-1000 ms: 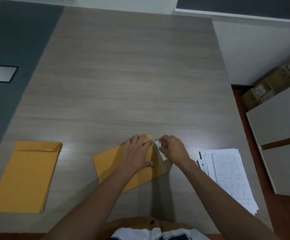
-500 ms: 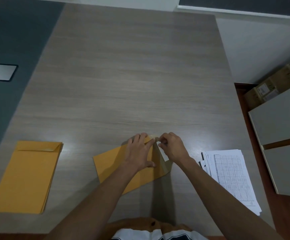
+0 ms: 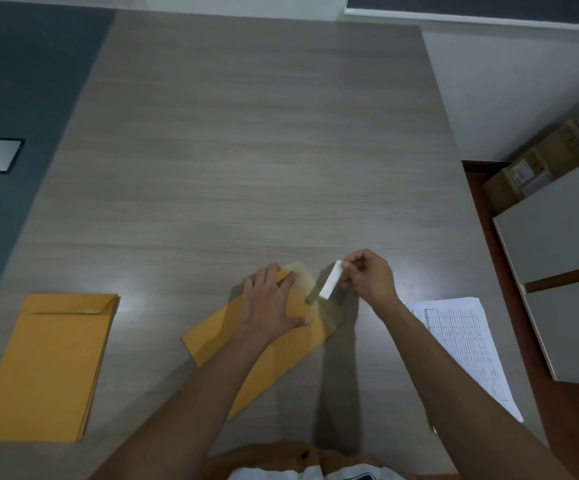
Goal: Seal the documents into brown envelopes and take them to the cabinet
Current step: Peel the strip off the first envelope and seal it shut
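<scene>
Left hand (image 3: 274, 303) lies flat on the envelope (image 3: 246, 348); right hand (image 3: 367, 277) pinches a white strip (image 3: 330, 279) beside it (document (image 3: 461, 341) grid unreadable).

Your inventory by colour: envelope (image 3: 267, 355) under your left hand (image 3: 274, 303) mustard-brown; envelope stack (image 3: 46, 365) same; peel strip (image 3: 329, 280) white; documents (image 3: 468, 344) white, grid-lined; table (image 3: 246, 150) grey woodgrain; boxes (image 3: 540, 161) tan.
</scene>
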Tool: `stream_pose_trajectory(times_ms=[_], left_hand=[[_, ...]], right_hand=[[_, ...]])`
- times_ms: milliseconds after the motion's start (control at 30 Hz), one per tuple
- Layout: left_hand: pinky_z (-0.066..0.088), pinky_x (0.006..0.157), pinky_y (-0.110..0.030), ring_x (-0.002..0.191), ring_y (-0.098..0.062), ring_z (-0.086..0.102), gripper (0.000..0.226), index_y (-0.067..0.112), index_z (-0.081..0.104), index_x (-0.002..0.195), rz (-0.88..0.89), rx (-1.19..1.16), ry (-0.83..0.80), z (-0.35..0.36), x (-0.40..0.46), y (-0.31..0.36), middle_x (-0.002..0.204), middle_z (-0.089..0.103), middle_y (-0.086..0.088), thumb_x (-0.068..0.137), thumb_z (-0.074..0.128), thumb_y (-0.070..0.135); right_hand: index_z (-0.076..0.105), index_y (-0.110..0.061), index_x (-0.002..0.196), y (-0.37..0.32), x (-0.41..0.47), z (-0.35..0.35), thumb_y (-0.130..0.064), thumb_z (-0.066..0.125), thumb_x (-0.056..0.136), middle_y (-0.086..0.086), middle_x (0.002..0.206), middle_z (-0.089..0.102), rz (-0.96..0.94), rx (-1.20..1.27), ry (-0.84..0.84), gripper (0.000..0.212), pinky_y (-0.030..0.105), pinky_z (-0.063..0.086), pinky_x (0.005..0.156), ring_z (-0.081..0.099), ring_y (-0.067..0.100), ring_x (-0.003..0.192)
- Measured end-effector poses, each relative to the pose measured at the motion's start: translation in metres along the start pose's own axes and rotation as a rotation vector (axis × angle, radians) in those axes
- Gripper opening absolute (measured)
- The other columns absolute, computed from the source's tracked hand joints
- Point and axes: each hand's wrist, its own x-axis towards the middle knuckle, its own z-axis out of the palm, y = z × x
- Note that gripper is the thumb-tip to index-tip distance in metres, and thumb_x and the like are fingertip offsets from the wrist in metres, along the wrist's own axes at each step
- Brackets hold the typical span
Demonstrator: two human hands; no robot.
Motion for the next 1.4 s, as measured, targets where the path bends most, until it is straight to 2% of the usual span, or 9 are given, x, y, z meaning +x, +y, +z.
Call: stream_pose_trajectory(times_ms=[133, 267, 400, 567, 667, 767, 900, 1233, 1400], left_hand=[[0.033, 0.098, -0.043, 0.125, -0.027, 0.034, 0.092, 0.031, 0.032, 0.144, -0.216, -0.03, 0.041, -0.003, 0.012, 0.001, 0.134, 0.036, -0.007, 0.07, 0.049, 0.083], [0.037, 0.093, -0.044, 0.122, -0.028, 0.035, 0.09, 0.026, 0.036, 0.142, -0.294, -0.071, 0.049, -0.004, 0.021, -0.008, 0.131, 0.036, -0.008, 0.071, 0.052, 0.078], [0.044, 0.089, -0.041, 0.118, -0.027, 0.036, 0.089, 0.022, 0.04, 0.138, -0.293, -0.142, 0.055, 0.001, 0.023, -0.022, 0.127, 0.034, -0.007, 0.069, 0.057, 0.076], [0.051, 0.08, -0.04, 0.111, -0.024, 0.038, 0.083, 0.02, 0.046, 0.127, -0.294, -0.236, 0.045, -0.007, 0.026, -0.032, 0.121, 0.032, -0.005, 0.064, 0.07, 0.069], [0.049, 0.089, -0.04, 0.122, -0.026, 0.038, 0.084, 0.018, 0.044, 0.13, -0.224, -0.259, 0.063, -0.015, 0.035, -0.042, 0.132, 0.031, -0.006, 0.064, 0.077, 0.057], [0.036, 0.107, -0.042, 0.137, -0.028, 0.027, 0.098, 0.02, 0.03, 0.147, -0.052, -0.206, 0.039, -0.021, 0.042, -0.053, 0.153, 0.024, -0.006, 0.067, 0.08, 0.045], [0.037, 0.099, -0.039, 0.13, -0.026, 0.036, 0.094, 0.02, 0.032, 0.147, 0.092, -0.177, 0.028, -0.025, 0.045, -0.06, 0.142, 0.04, -0.004, 0.07, 0.081, 0.04], [0.049, 0.074, -0.038, 0.094, -0.027, 0.057, 0.049, 0.014, 0.063, 0.113, 0.243, -0.18, 0.127, -0.006, 0.015, -0.076, 0.103, 0.056, -0.005, 0.066, 0.072, 0.003], [0.055, 0.085, -0.041, 0.104, -0.031, 0.065, 0.058, 0.002, 0.067, 0.113, 0.288, -0.175, 0.082, 0.003, -0.004, -0.088, 0.119, 0.063, -0.012, 0.057, 0.074, -0.006]], right_hand=[[0.066, -0.014, 0.085, 0.009, 0.021, -0.027, 0.001, 0.062, 0.083, 0.009, 0.085, 0.073, 0.181, 0.123, 0.185, 0.016, 0.042, 0.061, 0.074, 0.072, 0.024, 0.066], [0.064, -0.01, 0.08, 0.004, 0.03, -0.037, 0.005, 0.058, 0.081, 0.009, 0.09, 0.071, 0.269, 0.119, 0.259, 0.016, 0.031, 0.062, 0.063, 0.071, 0.022, 0.062], [0.067, -0.004, 0.086, 0.001, 0.036, -0.036, 0.004, 0.058, 0.078, 0.008, 0.091, 0.07, 0.234, 0.033, 0.286, 0.014, 0.022, 0.058, 0.051, 0.07, 0.023, 0.058], [0.065, -0.01, 0.092, 0.003, 0.035, -0.032, -0.007, 0.067, 0.07, 0.008, 0.088, 0.07, 0.187, -0.102, 0.319, 0.023, 0.038, 0.06, 0.071, 0.07, 0.027, 0.066], [0.061, -0.011, 0.107, -0.004, 0.019, -0.02, -0.018, 0.076, 0.077, 0.01, 0.105, 0.06, -0.014, -0.248, 0.378, 0.034, 0.025, 0.045, 0.076, 0.061, 0.021, 0.088], [0.061, -0.015, 0.114, -0.017, 0.0, 0.009, -0.026, 0.077, 0.078, 0.004, 0.11, 0.056, -0.258, -0.417, 0.185, 0.042, 0.024, 0.04, 0.08, 0.053, 0.016, 0.099], [0.051, -0.017, 0.135, -0.019, -0.011, 0.044, -0.032, 0.082, 0.068, 0.001, 0.129, 0.056, -0.398, -0.691, -0.186, 0.075, 0.035, 0.04, 0.103, 0.042, 0.022, 0.121], [0.06, -0.009, 0.115, 0.003, -0.053, 0.073, -0.011, 0.067, 0.078, 0.008, 0.105, 0.057, -0.613, -0.825, -0.12, 0.038, 0.036, 0.052, 0.076, 0.051, 0.026, 0.102], [0.049, -0.01, 0.137, 0.011, -0.071, 0.095, -0.028, 0.044, 0.09, 0.008, 0.137, 0.052, -0.609, -0.951, -0.103, 0.05, 0.041, 0.051, 0.092, 0.052, 0.027, 0.114]])
